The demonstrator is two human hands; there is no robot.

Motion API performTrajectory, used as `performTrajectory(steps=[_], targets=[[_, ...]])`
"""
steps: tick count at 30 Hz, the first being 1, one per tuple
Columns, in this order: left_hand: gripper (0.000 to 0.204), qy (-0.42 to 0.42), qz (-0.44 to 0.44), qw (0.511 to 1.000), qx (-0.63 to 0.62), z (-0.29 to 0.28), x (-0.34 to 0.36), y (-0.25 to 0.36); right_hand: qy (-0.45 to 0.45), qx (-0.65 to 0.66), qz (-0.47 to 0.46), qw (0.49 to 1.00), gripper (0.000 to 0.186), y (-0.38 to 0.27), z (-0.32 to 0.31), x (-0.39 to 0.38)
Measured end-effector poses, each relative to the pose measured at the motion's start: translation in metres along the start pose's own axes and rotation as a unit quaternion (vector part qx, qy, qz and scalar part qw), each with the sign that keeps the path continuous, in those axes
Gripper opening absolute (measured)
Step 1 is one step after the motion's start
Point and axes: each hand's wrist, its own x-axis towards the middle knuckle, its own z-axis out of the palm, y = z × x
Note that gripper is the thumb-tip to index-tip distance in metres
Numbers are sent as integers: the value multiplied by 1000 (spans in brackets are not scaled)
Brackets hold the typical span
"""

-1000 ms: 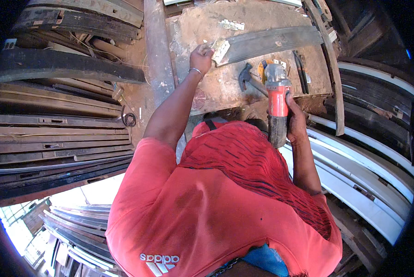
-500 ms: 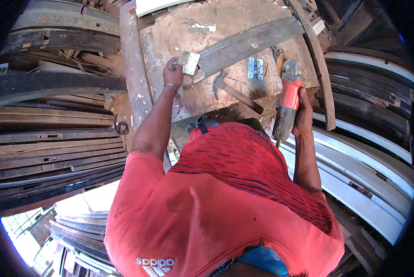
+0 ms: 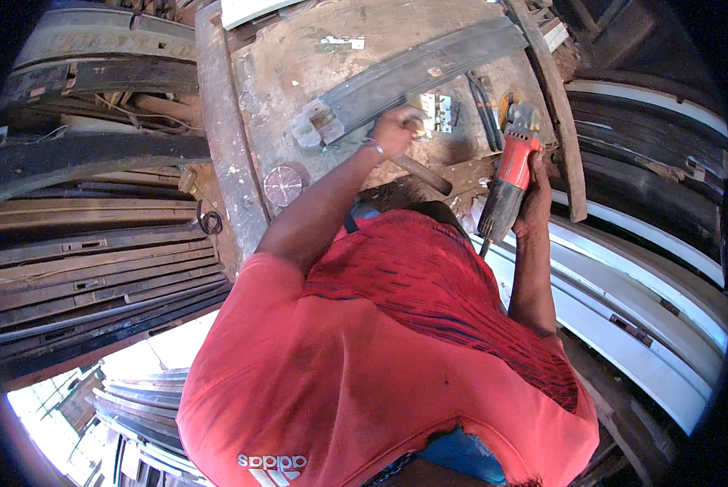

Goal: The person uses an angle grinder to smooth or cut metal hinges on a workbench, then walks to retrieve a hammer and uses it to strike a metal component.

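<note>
My left hand (image 3: 398, 134), slightly blurred, has curled fingers on a pale piece I cannot make out, beside white metal hinges (image 3: 437, 114). It lies over a hammer, whose wooden handle (image 3: 429, 177) shows below. My right hand (image 3: 534, 199) grips a red and black angle grinder (image 3: 510, 170), held at the bench's near right. A long dark wooden board (image 3: 412, 65) crosses the worn bench (image 3: 279, 77), with a recess near its left end. A round disc (image 3: 284, 185) lies near the bench's lower left, and dark slim tools (image 3: 484, 109) lie right of the hinges.
Stacked dark planks (image 3: 80, 260) fill the left side, and white boards (image 3: 623, 325) with dark ones line the right. An upright timber (image 3: 566, 162) edges the bench's right. A coiled cable (image 3: 210, 219) hangs at left. Another small hinge piece (image 3: 341, 44) lies at the back.
My left hand has moved right and slightly down, from the board's left end to the hinges and hammer, uncovering the recess and disc. The grinder in my right hand has shifted slightly right.
</note>
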Motion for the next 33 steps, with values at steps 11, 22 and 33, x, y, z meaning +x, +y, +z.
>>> performTrajectory(steps=[11, 22, 33], targets=[[57, 88, 24, 915, 393, 23, 59, 33, 57, 35, 3, 998, 59, -4, -36, -22], [113, 84, 2, 855, 512, -64, 69, 29, 90, 28, -12, 995, 58, -4, -56, -21], [105, 409, 8, 833, 372, -111, -33, 49, 19, -2, 31, 999, 58, -6, -25, -6]])
